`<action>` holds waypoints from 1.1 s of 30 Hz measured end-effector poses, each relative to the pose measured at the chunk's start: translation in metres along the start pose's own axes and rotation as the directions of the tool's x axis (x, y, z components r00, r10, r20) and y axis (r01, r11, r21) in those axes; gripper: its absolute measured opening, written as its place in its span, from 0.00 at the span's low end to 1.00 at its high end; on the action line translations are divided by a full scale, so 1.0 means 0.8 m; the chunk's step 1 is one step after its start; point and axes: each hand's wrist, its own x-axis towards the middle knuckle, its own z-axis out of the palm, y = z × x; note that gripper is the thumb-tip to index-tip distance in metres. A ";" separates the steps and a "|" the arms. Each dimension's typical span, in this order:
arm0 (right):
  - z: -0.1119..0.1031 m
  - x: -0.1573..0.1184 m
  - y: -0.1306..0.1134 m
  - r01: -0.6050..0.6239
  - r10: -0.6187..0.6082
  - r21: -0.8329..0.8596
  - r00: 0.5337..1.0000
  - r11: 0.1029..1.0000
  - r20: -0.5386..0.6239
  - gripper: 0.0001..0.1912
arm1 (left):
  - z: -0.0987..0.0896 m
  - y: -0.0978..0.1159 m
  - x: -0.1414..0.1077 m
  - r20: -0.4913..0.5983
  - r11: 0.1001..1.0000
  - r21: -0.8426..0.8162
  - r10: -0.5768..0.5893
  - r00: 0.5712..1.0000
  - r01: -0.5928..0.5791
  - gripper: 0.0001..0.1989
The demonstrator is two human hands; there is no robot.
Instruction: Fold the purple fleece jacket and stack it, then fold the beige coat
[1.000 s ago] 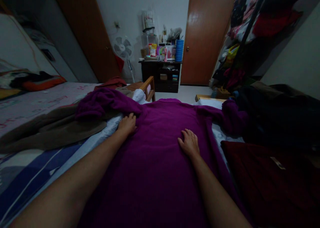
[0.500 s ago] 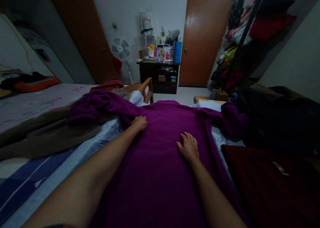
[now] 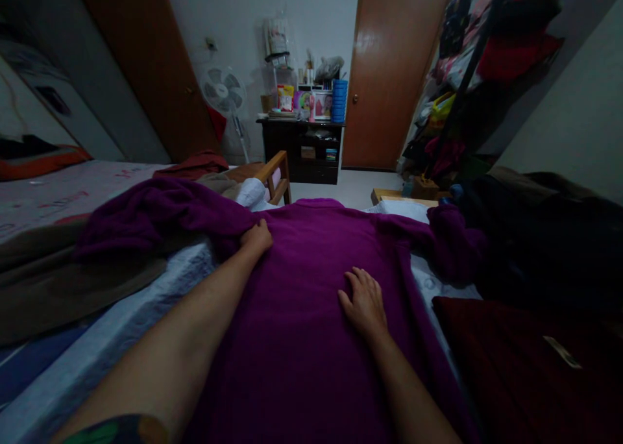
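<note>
A purple long-sleeved top [image 3: 306, 301] lies spread in front of me, its collar at the far end. One sleeve [image 3: 160, 213] stretches left over a brown garment [image 3: 97, 288]; the other is bunched at the right. At the top's left shoulder seam, my left hand [image 3: 257, 237] has its fingers closed on the fabric. My right hand [image 3: 364, 302] rests on the right half of the body, fingers slightly spread and holding nothing.
A dark red folded garment [image 3: 506, 359] lies at the right, below a dark pile of clothes [image 3: 545, 230]. Beyond the bed stand a wooden chair [image 3: 278, 174], a white fan [image 3: 224, 93] and a dark cabinet [image 3: 302, 152]. Clothes and bags hang at the far right.
My left hand has moved slightly left with the shoulder fabric, and the left sleeve lies farther left. My right hand stays on the top, almost in place. The view has shifted a little.
</note>
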 end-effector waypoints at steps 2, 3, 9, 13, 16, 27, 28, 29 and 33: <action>0.001 0.001 0.000 0.001 -0.001 -0.002 1.000 1.000 -0.004 0.24 | -0.009 0.002 -0.006 -0.058 0.997 0.032 0.073 0.996 -0.072 0.23; 0.001 0.001 0.001 0.001 -0.001 -0.003 1.000 1.000 -0.007 0.24 | -0.016 0.001 -0.009 -0.087 0.992 0.050 0.117 0.989 -0.113 0.22; 0.001 0.002 0.000 -0.003 0.003 0.003 1.000 1.000 -0.009 0.24 | -0.085 -0.034 -0.030 -0.192 0.924 0.286 0.316 0.929 -0.255 0.20; -0.001 0.002 -0.001 -0.005 0.005 0.002 1.000 1.000 -0.013 0.24 | -0.143 -0.085 -0.038 -0.195 0.938 0.325 0.189 0.962 -0.118 0.24; -0.002 0.001 -0.003 -0.005 0.005 0.006 1.000 1.000 -0.016 0.24 | -0.167 -0.127 -0.038 -0.196 0.944 0.331 0.060 0.979 0.008 0.29; 0.002 0.002 0.001 0.003 -0.002 0.016 1.000 1.000 -0.018 0.25 | -0.185 -0.140 -0.069 -0.203 0.964 0.253 0.136 0.970 -0.082 0.22; 0.003 0.002 0.002 0.007 -0.006 0.015 1.000 1.000 -0.018 0.25 | -0.194 -0.133 -0.073 -0.225 0.971 0.228 0.128 0.966 -0.075 0.24; 0.003 0.002 0.002 0.010 -0.009 0.015 1.000 1.000 -0.019 0.25 | -0.201 -0.126 -0.075 -0.252 0.976 0.209 0.116 0.961 -0.063 0.25; 0.003 0.001 0.002 0.006 -0.006 0.020 1.000 1.000 -0.021 0.25 | -0.202 -0.128 -0.074 -0.309 0.990 0.140 0.020 0.951 0.025 0.28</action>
